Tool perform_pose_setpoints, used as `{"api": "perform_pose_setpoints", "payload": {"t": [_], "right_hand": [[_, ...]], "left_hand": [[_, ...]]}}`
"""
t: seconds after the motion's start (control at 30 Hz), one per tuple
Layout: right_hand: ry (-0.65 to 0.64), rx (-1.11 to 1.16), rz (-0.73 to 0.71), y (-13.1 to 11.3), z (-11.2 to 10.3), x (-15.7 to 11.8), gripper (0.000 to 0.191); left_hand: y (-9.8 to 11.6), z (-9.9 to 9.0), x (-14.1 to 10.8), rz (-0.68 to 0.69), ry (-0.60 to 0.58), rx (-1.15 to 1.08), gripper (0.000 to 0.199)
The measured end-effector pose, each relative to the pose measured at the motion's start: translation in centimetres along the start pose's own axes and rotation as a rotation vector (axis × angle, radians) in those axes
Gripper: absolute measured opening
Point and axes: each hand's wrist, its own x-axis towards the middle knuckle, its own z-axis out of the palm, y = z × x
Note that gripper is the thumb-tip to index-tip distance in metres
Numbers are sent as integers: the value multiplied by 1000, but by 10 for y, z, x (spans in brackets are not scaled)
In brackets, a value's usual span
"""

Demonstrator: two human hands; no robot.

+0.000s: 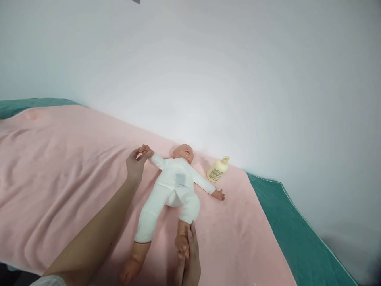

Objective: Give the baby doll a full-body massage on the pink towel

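Note:
A baby doll (177, 180) with a white cloth body lies on its back on a pink blanket (98, 159), its head toward the wall. My left hand (136, 163) pinches the doll's small hand (146, 150) on the left side, between thumb and fingers. Lower down, my right hand (192, 258) is wrapped around the doll's foot (182, 240) on the right side, with part of the grip hidden. The doll's other arm stretches out to the right, and its other foot rests near the bottom of the view.
A pale yellow pump bottle (218, 169) stands on the blanket beside the doll's outstretched arm. Green cloth (285, 214) shows past the blanket at the right and far left. A white wall (202, 79) rises directly behind.

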Motion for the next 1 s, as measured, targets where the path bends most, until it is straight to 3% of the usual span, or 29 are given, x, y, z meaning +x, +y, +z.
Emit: {"api": "perform_pose_setpoints", "payload": {"t": [0.1,0.2,0.3,0.43,0.6,0.67,0.73,0.9,1.0], "right_hand": [[-10,159,97,-19,-11,35,47],[-38,248,158,-32,-18,70,46],[-57,307,193,-38,-19,98,46],[-58,347,258,-38,-15,119,48],[-47,350,280,-31,-13,122,50],[-70,343,266,-29,-15,118,50],[-73,332,259,-29,-19,111,48],[-50,292,213,-30,-29,78,43],[-56,233,150,-21,-27,51,42]], "left_hand": [[6,6,-11,61,-131,17,38],[10,9,-24,212,-307,113,36],[10,11,-34,385,-499,234,26],[1,13,-41,490,-788,323,24],[-4,13,-42,508,-869,341,21],[0,13,-43,463,-840,338,23],[6,13,-42,372,-729,306,25],[11,8,-19,73,-162,3,35],[3,-2,-1,-123,36,-123,36]]}}
